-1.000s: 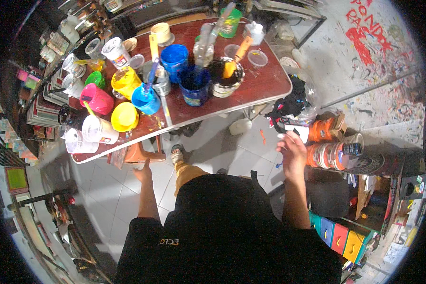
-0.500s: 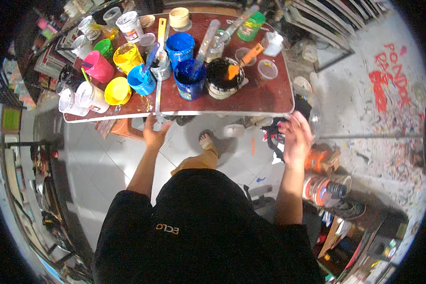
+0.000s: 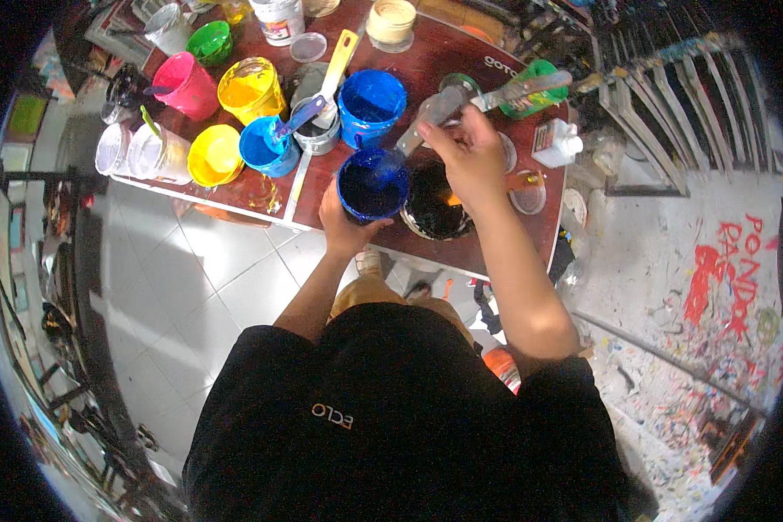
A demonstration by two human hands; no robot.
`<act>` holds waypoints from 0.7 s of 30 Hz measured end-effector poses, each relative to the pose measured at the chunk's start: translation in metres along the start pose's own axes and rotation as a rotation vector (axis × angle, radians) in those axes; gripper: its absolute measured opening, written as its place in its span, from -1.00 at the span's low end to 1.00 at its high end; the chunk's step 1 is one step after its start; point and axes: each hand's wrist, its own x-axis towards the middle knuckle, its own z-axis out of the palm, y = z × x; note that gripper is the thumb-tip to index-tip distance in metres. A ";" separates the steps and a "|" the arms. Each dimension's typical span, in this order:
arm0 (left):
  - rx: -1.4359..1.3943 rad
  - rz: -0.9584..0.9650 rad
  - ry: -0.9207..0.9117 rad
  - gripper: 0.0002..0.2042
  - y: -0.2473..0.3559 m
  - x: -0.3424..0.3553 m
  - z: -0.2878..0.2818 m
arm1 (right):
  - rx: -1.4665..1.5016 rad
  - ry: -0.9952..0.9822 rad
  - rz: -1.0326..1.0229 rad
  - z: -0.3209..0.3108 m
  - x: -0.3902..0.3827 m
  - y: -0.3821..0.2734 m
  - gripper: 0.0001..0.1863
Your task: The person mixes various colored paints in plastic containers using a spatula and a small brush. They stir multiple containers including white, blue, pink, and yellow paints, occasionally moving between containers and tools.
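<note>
At the near edge of the dark red table, my left hand is wrapped round a dark blue paint pot. My right hand pinches the paint-smeared handle of a stirring tool that stands tilted in this pot; its lower end is hidden in the paint. Just right of the pot, below my right wrist, sits a tub of black paint, partly covered by my forearm. A brighter blue pot is behind, and a light blue pot with a blue-smeared tool stands to the left.
Yellow pots, a pink pot and whitish cups crowd the table's left side. A yellow-handled tool sticks up from a grey pot. On the right are a green container, a white bottle and a clear lid.
Both hands have come from in front of the table edge to the dark blue pot. The left has closed round the pot, the right on the tool's handle. My view has shifted closer.
</note>
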 end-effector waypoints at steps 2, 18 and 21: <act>0.054 -0.108 0.017 0.01 -0.002 -0.002 0.006 | 0.010 -0.037 -0.045 0.007 0.000 -0.003 -0.58; 0.047 -0.214 0.101 -0.12 -0.004 -0.040 -0.003 | -0.444 -0.877 -0.516 -0.012 -0.037 -0.053 -0.77; 0.022 -0.243 0.110 -0.10 -0.001 -0.039 -0.007 | -0.432 -0.915 -0.518 -0.011 -0.042 -0.051 -0.77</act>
